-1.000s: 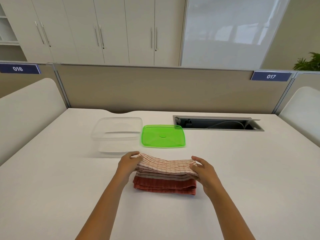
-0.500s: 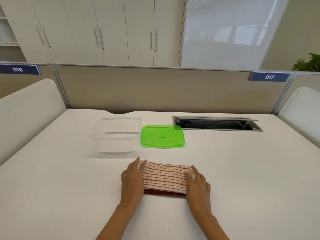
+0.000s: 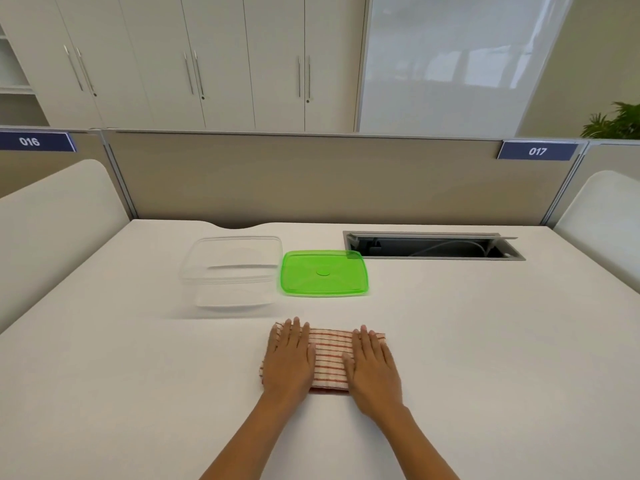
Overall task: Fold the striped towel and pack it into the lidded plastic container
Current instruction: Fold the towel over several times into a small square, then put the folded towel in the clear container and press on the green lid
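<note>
The red-and-white striped towel point(image 3: 329, 358) lies folded into a small rectangle on the white table, in front of me. My left hand point(image 3: 287, 358) rests flat on its left part, fingers spread. My right hand point(image 3: 372, 365) lies flat on its right part. Both palms press down; neither grips the cloth. Beyond the towel to the left stands the clear plastic container point(image 3: 232, 271), open and empty. Its green lid point(image 3: 323, 273) lies flat on the table just right of it.
An open cable hatch point(image 3: 433, 245) is sunk into the table at the back right. A beige partition point(image 3: 311, 181) closes the far edge, and white rounded side panels point(image 3: 52, 216) stand at both sides.
The upper half of the towel was folded down over the red part. Both hands then let go of its corners and moved inward to lie flat on top.
</note>
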A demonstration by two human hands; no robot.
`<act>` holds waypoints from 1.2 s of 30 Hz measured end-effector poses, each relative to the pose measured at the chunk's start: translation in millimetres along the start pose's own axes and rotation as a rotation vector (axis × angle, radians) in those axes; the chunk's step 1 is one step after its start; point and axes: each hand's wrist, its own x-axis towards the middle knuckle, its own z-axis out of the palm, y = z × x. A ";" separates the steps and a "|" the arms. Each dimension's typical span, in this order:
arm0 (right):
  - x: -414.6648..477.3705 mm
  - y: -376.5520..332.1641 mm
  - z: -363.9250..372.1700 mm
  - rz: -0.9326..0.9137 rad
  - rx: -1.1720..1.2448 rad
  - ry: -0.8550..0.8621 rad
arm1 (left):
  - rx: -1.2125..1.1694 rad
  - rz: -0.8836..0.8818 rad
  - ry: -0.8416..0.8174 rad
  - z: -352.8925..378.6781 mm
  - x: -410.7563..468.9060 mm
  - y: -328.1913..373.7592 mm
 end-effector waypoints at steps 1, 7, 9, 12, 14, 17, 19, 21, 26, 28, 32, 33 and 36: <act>-0.5 4.7 0.1 0.039 0.001 0.008 | 0.006 -0.020 0.022 0.2 -1.0 -1.7; -4.6 14.7 -4.7 0.187 0.100 0.045 | -0.141 -0.257 0.105 -6.4 -3.8 -17.0; -5.6 12.5 -7.2 0.231 0.105 0.094 | -0.247 -0.357 0.084 -10.7 -3.9 -19.6; -4.0 10.6 -12.6 0.272 0.068 0.143 | -0.199 -0.367 0.098 -13.6 -5.8 -21.4; -2.4 11.7 -16.5 0.327 0.115 0.128 | -0.147 -0.354 0.115 -15.2 -6.7 -21.5; 1.9 15.3 -22.2 0.406 0.279 0.068 | -0.164 -0.385 0.093 -18.0 -4.5 -22.8; 5.3 17.0 -24.7 0.413 0.346 0.031 | -0.274 -0.469 0.015 -20.1 -0.5 -27.1; 6.3 17.5 -25.9 0.404 0.378 0.006 | -0.409 -0.551 -0.110 -23.0 5.5 -34.9; 5.0 18.1 -28.1 0.365 0.649 0.051 | -0.653 -0.517 -0.149 -23.7 12.9 -44.6; 4.9 19.3 -30.8 0.367 0.875 0.036 | -0.875 -0.494 -0.118 -24.1 10.2 -44.1; 4.5 20.4 -32.7 0.340 1.092 0.021 | -1.159 -0.492 -0.134 -31.5 8.0 -45.6; 5.6 20.1 -32.7 0.330 1.091 0.038 | -1.157 -0.483 -0.129 -32.9 8.5 -46.8; 11.3 15.4 -36.1 0.343 1.086 0.042 | -1.100 -0.467 -0.077 -36.4 10.4 -51.0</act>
